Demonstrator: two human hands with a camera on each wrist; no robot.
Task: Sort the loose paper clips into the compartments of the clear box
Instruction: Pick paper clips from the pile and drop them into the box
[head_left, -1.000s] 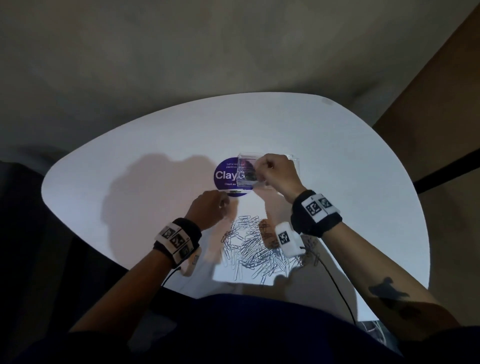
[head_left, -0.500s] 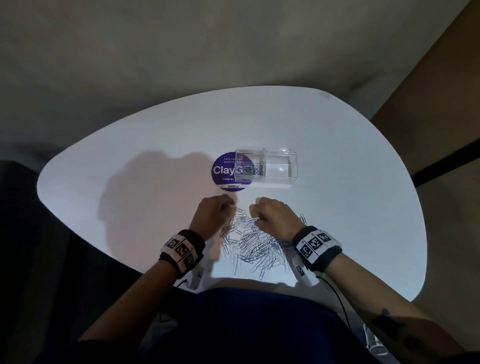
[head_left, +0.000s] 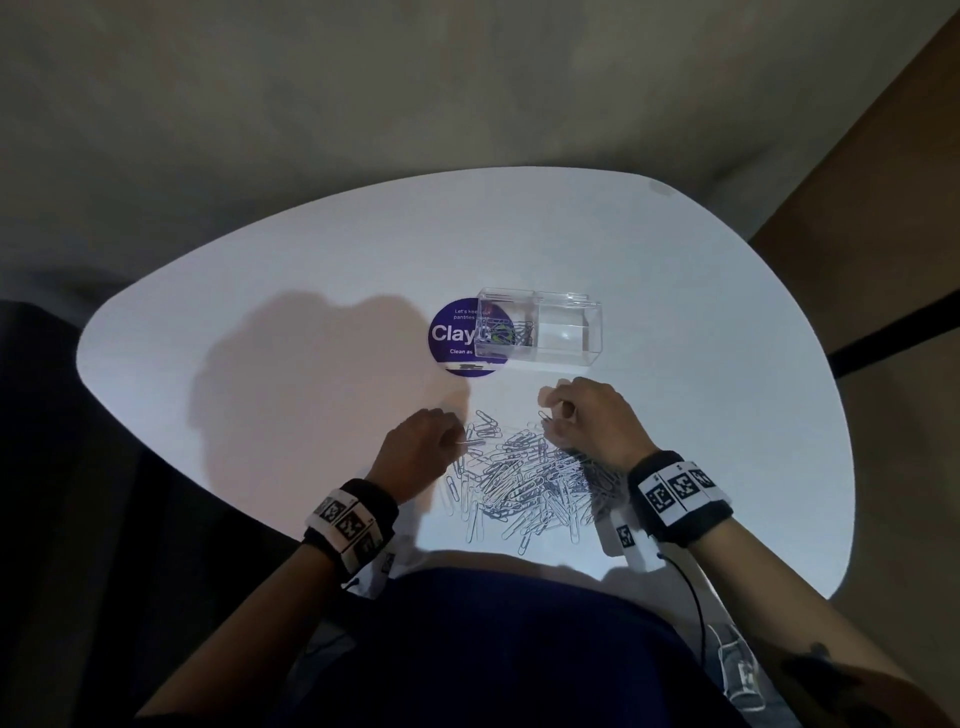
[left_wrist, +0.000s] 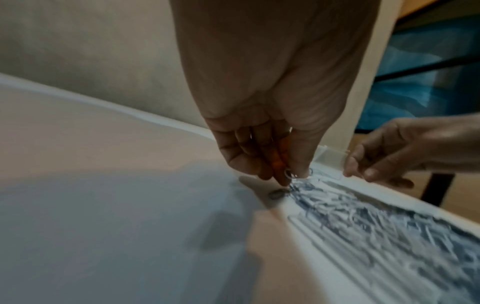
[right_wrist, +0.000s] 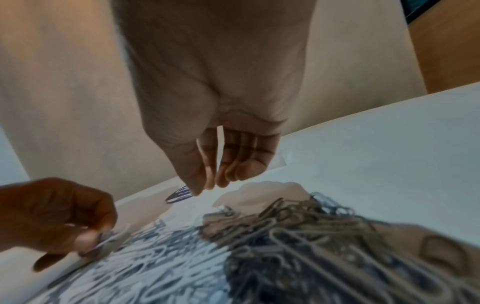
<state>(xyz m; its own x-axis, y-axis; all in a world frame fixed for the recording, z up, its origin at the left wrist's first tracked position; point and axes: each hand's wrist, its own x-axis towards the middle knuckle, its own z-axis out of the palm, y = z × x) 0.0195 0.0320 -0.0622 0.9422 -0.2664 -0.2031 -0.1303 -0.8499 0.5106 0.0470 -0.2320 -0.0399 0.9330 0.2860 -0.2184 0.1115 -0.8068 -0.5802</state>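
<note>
- Our left hand (head_left: 418, 447) pinches one clip (head_left: 470, 442) at the left edge of the pile (head_left: 524, 480).
- Our right hand (head_left: 592, 421) pinches another clip (head_left: 544, 415) just above the pile.
- The clear box (head_left: 540, 330) stands beyond the pile, with some clips in its left compartment.
- We think that tangled clips can come up together and fall beside the box.

White table (head_left: 311, 322); round purple sticker (head_left: 452, 332) on it.
</note>
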